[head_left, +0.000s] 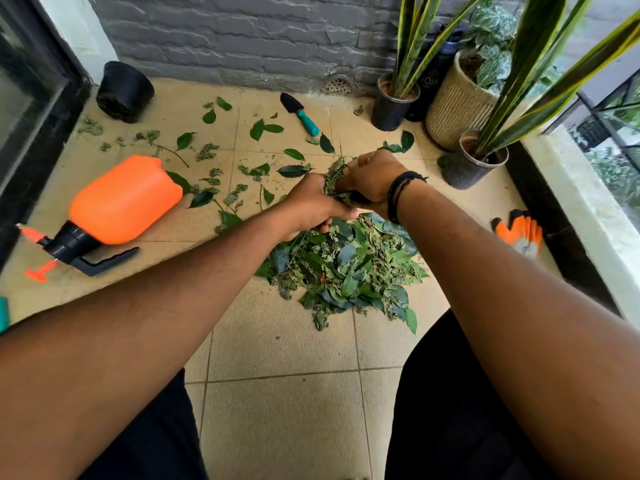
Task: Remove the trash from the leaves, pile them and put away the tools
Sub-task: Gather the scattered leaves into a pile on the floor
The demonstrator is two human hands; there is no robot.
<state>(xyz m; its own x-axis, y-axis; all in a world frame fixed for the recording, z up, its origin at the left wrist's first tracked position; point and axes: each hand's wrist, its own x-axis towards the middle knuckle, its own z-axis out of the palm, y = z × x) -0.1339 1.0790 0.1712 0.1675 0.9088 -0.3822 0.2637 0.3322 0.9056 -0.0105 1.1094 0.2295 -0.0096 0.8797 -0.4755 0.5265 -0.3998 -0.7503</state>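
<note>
A pile of green leaves (346, 268) lies on the tiled floor in front of me. Just above its far edge, my left hand (311, 206) and my right hand (372, 178) grip a bunch of leaves (334, 176) between them, fingers curled round it. Loose leaves (263, 128) are scattered over the tiles beyond. An orange sprayer bottle (124, 202) lies on its side at the left. A small trowel (299, 112) with a teal handle lies near the back wall. Orange gloves (519, 232) lie at the right.
An empty black pot (124, 91) lies tipped at the back left. Potted plants (474, 164) and a woven planter (457, 105) stand along the right by the window ledge. A grey brick wall closes the back. My knees frame the bare tiles nearest me.
</note>
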